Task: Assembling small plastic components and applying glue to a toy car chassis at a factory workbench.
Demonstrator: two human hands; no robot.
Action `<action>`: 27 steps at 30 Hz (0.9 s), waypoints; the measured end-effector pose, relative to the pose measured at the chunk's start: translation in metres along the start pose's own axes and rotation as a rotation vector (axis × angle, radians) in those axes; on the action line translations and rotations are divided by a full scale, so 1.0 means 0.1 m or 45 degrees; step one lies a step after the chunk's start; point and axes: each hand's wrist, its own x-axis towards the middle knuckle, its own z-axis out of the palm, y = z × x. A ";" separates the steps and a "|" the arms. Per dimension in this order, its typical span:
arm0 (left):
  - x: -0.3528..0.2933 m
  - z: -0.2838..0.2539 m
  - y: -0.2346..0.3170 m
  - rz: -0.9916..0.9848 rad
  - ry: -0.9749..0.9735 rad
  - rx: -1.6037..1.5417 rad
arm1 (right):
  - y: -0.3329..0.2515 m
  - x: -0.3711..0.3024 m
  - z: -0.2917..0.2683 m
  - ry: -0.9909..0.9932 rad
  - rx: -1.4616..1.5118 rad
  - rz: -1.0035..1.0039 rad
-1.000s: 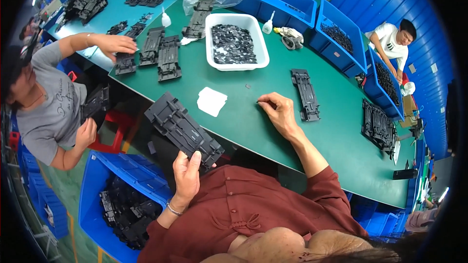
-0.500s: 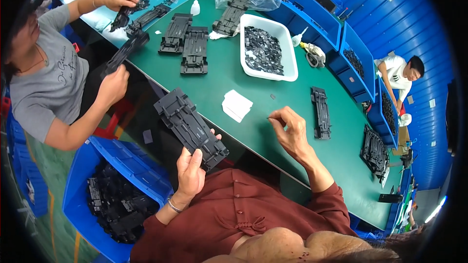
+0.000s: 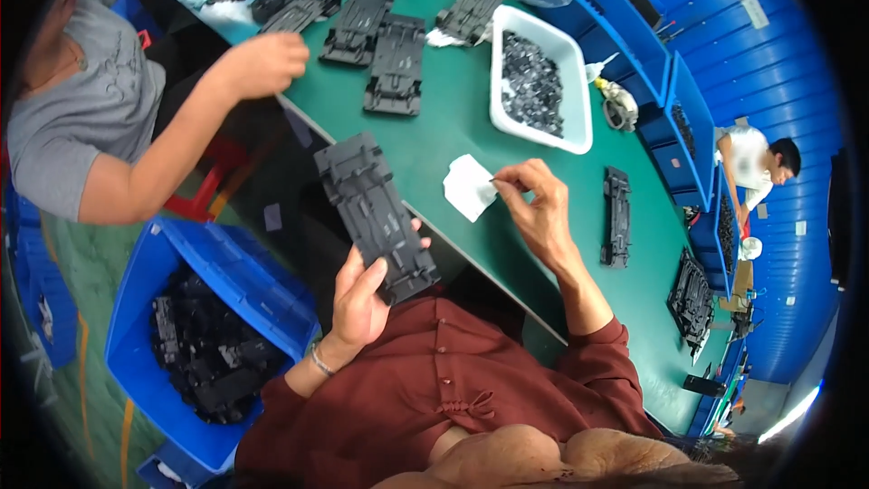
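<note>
My left hand grips a long black plastic toy-car chassis by its near end, thumb on top and fingers under it. The chassis is tilted in front of the table's edge, its moulded ribs facing up. My right hand is closed in a pinch, with a small dark piece at its fingertips, too small to name. Those fingertips are beside the right edge of a white paper sheet on the green table.
A white tub of small black parts stands beyond my right hand. More black chassis lie at the far left, another to the right. Blue bins line the back. A blue crate of black parts sits left of me. Two people work nearby.
My right hand has moved closer to the white paper, still pinching. The left hand keeps its hold on the chassis. The co-worker at left has let go of a black part. The view has shifted.
</note>
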 end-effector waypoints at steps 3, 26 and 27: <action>0.04 0.00 0.02 0.006 -0.037 -0.004 | 0.02 -0.03 -0.02 0.008 0.068 0.051; -0.05 -0.05 -0.02 0.083 -0.012 -0.065 | 0.14 -0.10 0.01 0.034 0.153 0.201; -0.05 -0.05 -0.02 0.086 0.002 -0.037 | 0.12 -0.10 0.01 0.033 0.130 0.209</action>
